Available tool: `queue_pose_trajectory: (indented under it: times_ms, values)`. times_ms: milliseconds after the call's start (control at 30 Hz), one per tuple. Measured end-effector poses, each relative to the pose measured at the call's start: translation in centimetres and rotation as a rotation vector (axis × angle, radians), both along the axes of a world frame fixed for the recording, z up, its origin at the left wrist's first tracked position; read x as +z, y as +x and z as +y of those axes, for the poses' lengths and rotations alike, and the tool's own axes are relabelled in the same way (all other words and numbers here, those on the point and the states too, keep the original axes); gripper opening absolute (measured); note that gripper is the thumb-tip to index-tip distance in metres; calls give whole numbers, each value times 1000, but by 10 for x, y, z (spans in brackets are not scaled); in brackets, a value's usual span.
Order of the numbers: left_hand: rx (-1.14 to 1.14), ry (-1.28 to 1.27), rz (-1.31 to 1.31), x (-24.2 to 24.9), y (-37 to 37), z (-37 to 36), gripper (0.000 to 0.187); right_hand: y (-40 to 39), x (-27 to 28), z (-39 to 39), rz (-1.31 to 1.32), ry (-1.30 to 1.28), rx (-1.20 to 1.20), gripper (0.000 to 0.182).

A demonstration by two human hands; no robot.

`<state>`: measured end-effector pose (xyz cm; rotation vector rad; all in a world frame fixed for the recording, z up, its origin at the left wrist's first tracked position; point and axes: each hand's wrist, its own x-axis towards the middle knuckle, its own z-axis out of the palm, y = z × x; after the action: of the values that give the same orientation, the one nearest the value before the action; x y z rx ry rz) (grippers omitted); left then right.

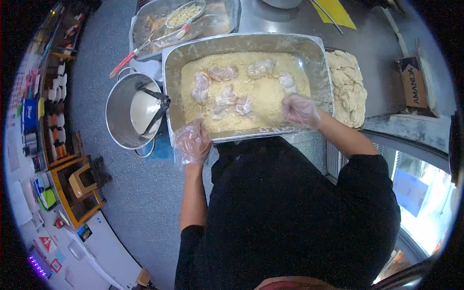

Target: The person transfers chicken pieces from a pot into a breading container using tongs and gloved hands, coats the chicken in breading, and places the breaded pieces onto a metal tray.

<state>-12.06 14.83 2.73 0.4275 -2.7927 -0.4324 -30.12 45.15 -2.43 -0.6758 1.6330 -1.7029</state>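
Note:
A deep metal pan [316, 46] holds pale yellow breading flour [193, 113]. Several raw pieces that look like chicken [224, 102] lie on the flour, partly dusted. My left hand [192, 141], in a clear plastic glove, is closed on the pan's front left rim. Inside the pan at the right, my gloved right hand [300, 110] has its fingers curled together low over the flour, beside a piece of chicken [287, 82]. A blurred spray of flour hangs just left of those fingers. What lies inside the right fingers is mostly hidden.
Left of the pan stands a metal pot [114, 113] with white liquid and black-handled tongs [157, 116]. Behind is a clear tray [137, 36] with red-handled tongs [126, 62] and a strainer [186, 14]. Dough-like flour clumps [348, 87] lie right, near an AMANDA box [413, 84].

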Motion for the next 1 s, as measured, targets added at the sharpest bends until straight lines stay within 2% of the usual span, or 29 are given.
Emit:
queue_pose_trajectory:
  times_ms: [33,67,133,167,233,267,333,433,500,567,700,767,833,867,933,1000]
  values:
    - [-2,-3,-20,-2,1,0,13,5,7,-1,-889,-125,-132,9]
    - [1,-1,-23,-5,3,-2,13,7,13,-7,-891,-122,-130,9]
    - [-40,52,83,-11,2,-6,17,9,29,-25,-449,670,-159,7]
    - [-39,51,89,-13,1,-8,17,6,13,-18,-444,668,-159,7]
    - [-73,-8,-145,-12,0,-10,18,2,-37,4,-470,664,58,13]
    - [-72,-9,-144,-10,-4,-9,18,0,-42,1,-469,663,59,13]
    - [-178,67,-330,-5,-12,-4,20,1,-50,-15,-698,538,2,22]
    - [-237,129,-263,-19,-14,3,21,4,-52,-37,-1025,328,-102,39]
    - [-219,113,-267,-20,-13,3,21,2,-43,-45,-1107,210,-135,39]
    - [-187,103,-274,-20,-10,4,21,0,-24,-52,-1123,71,-138,40]
    - [-172,79,-93,-33,-5,5,19,-1,11,-66,-1079,-108,-158,41]
    - [-161,77,-48,-35,-4,3,17,-2,3,-66,-1064,-111,-172,42]
    - [-289,-31,-108,-23,-6,3,12,-8,-14,-66,-1066,-12,-270,42]
    - [-285,-29,-103,-27,-6,2,12,-13,-18,-66,-1062,-8,-267,42]
    - [-256,108,65,-34,-4,1,11,-17,-17,-73,-1038,35,-287,48]
    - [-296,28,46,-35,-4,1,11,-25,-13,-88,-986,33,-321,47]
